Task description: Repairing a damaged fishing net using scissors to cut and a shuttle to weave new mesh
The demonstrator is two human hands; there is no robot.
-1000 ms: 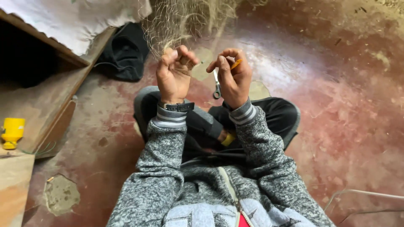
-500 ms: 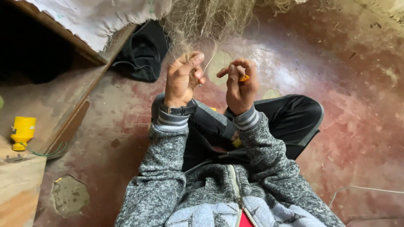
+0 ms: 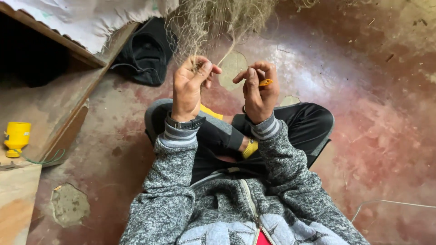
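A fine, pale fishing net (image 3: 213, 22) hangs down in front of me from the top of the view. My left hand (image 3: 190, 88) is raised and pinches a bunch of its mesh between thumb and fingers. My right hand (image 3: 259, 90) is held up beside it, fingers curled around a small orange netting needle (image 3: 265, 82). A thin strand of twine runs up from between the two hands into the net. I sit cross-legged on the floor in a grey knit jacket and dark trousers.
A worn reddish concrete floor (image 3: 363, 113) lies all around. A black bag (image 3: 145, 54) lies at the back left beside a slanted wooden board (image 3: 68, 122). A yellow spool (image 3: 16, 138) stands at the far left, with white cloth (image 3: 91, 18) above it.
The view has shifted, so the bag and boards sit further right. Both hands stay raised at the net; the metal tool seen hanging from my right hand one second ago is out of sight.
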